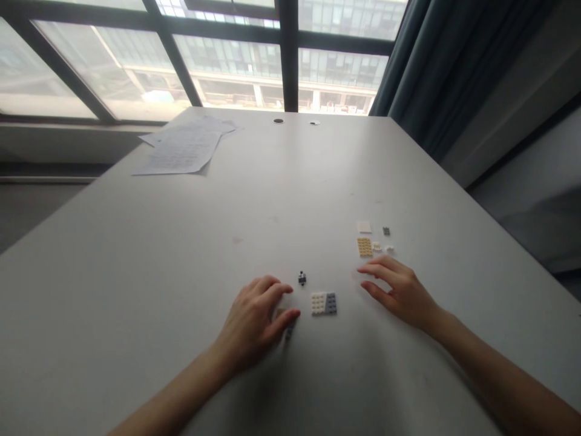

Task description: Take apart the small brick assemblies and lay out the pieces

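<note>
My left hand (258,315) rests on the table with thumb and fingers apart, partly covering a dark piece (289,332) beneath the thumb. Just beyond its fingertips lies a small black and grey piece (302,278). Between the hands is a flat studded block, white on its left part (318,304) and dark grey on its right (331,303). My right hand (397,287) hovers or rests to the right, fingers apart and holding nothing. Above it sit a yellow studded plate (364,247), a white flat tile (364,227), a small grey piece (386,231) and small white pieces (376,246).
Printed papers (181,148) lie at the far left of the white table (181,224). Two round holes (278,121) are near its far edge. Windows stand behind, and a dark curtain (436,72) hangs at the right.
</note>
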A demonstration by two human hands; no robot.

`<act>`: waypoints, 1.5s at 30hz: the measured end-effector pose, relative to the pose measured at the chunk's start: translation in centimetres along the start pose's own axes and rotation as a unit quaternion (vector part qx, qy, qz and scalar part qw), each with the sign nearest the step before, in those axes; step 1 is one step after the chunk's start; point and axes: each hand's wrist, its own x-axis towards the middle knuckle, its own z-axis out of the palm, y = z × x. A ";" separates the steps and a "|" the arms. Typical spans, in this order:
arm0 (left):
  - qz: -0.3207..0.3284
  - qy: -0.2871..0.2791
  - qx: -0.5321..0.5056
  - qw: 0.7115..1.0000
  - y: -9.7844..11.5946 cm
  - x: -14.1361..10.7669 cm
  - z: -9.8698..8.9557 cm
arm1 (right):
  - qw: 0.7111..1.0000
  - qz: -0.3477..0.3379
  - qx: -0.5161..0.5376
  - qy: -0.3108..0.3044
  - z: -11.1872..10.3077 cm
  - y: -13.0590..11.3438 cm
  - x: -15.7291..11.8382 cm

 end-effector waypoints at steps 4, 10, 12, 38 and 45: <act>0.020 -0.045 -0.062 0.997 -0.6 0.3 -1.2 | 0.998 0.021 0.025 -0.046 1.2 -1.5 2.2; 0.085 -0.131 -0.043 0.987 -1.3 -0.1 -2.6 | 0.992 0.021 0.036 -0.121 5.2 -3.7 6.6; 0.085 -0.122 -0.039 0.988 -1.5 -0.4 -2.4 | 0.989 0.018 0.023 -0.144 6.1 -4.0 7.5; 0.129 -0.113 0.024 0.985 0.0 -0.5 -1.3 | 0.986 0.037 -0.039 -0.159 7.5 -5.1 8.2; 0.122 -0.103 0.011 0.987 -0.1 -0.5 -0.9 | 0.988 0.025 -0.047 -0.148 8.1 -5.3 8.2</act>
